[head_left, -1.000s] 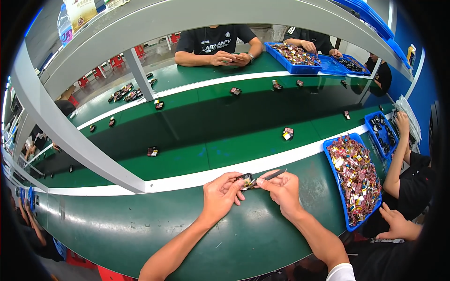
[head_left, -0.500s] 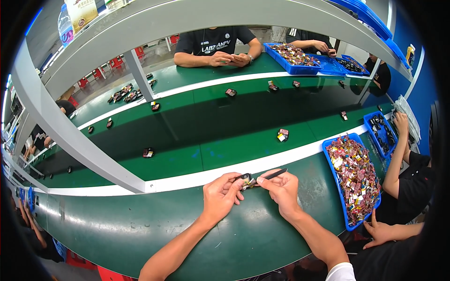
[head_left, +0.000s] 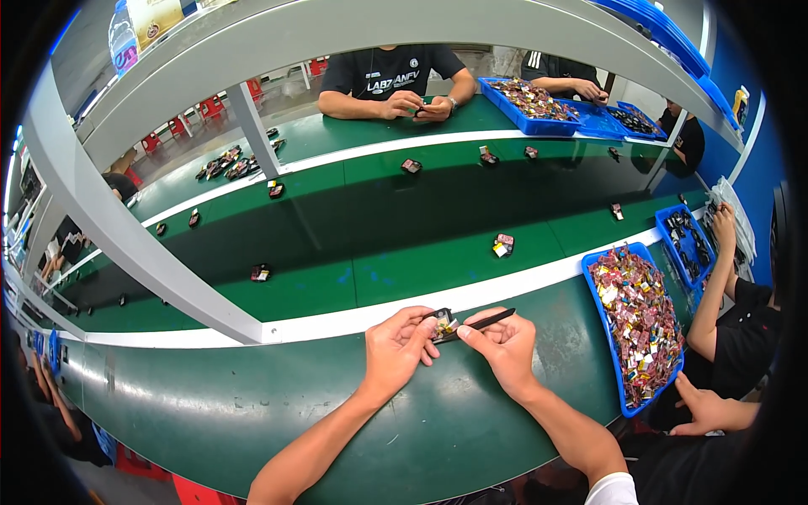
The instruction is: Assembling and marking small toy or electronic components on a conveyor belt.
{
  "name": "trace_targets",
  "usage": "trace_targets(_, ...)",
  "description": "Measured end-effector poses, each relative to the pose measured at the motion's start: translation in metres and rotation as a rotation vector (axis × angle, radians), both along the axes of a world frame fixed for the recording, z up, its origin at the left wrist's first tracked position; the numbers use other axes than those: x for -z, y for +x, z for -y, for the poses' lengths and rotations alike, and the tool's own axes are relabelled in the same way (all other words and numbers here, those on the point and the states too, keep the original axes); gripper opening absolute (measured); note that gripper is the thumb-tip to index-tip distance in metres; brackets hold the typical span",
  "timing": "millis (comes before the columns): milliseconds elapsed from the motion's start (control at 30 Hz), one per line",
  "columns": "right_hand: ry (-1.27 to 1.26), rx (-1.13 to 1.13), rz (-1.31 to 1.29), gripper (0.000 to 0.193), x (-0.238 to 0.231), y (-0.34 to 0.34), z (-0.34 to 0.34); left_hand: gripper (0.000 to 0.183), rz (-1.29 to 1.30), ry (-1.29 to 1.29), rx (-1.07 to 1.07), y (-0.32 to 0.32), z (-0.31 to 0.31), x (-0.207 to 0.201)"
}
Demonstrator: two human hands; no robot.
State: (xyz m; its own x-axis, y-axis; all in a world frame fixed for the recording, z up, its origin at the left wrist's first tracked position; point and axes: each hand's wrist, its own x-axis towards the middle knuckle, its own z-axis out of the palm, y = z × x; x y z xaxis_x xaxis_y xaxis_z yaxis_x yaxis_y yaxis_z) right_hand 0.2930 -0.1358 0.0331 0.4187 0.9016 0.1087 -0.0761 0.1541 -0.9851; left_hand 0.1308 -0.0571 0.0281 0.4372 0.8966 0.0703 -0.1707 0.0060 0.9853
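Note:
My left hand is closed round a small black plastic housing, pinching it by its left side. Its open face shows a small circuit part with white and yellow bits. In my right hand a slim black stick-like tool is gripped between thumb and fingers. The tool slants down toward the housing, and its working end is hidden by my thumb and fingertips. Both hands are held above the green worktable, close together near its far edge.
A blue tray heaped with small wired circuit parts stands to my right; a smaller blue tray of black pieces lies beyond it. Small housings sit on the green conveyor. A grey frame post rises at left. A co-worker's hand rests near the tray.
The black tool has tilted a little flatter in my right hand. The housings on the conveyor have shifted slightly left. The co-worker's hand beside the large tray has moved slightly.

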Motion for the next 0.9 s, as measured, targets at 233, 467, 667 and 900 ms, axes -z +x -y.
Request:
trace_targets(233, -0.099, -0.027, -0.143, 0.011, -0.018, 0.0, 0.001, 0.022, -0.034, 0.037, 0.031, -0.002, 0.0, -0.001)
trace_targets(467, -0.124, -0.044, -0.141, 0.012, -0.017, 0.002, 0.001, 0.022, -0.045, 0.067, 0.029, -0.002, 0.001, -0.001)
trace_targets(667, -0.017, -0.04, -0.144, 0.013, -0.008, 0.002, 0.001, 0.026, 0.017, -0.052, 0.087, -0.004, -0.004, 0.002)
trace_targets(900, 0.05, -0.015, 0.088, 0.011, -0.007, 0.001, 0.004, 0.03, 0.071, -0.145, 0.202, -0.009, -0.011, 0.004)
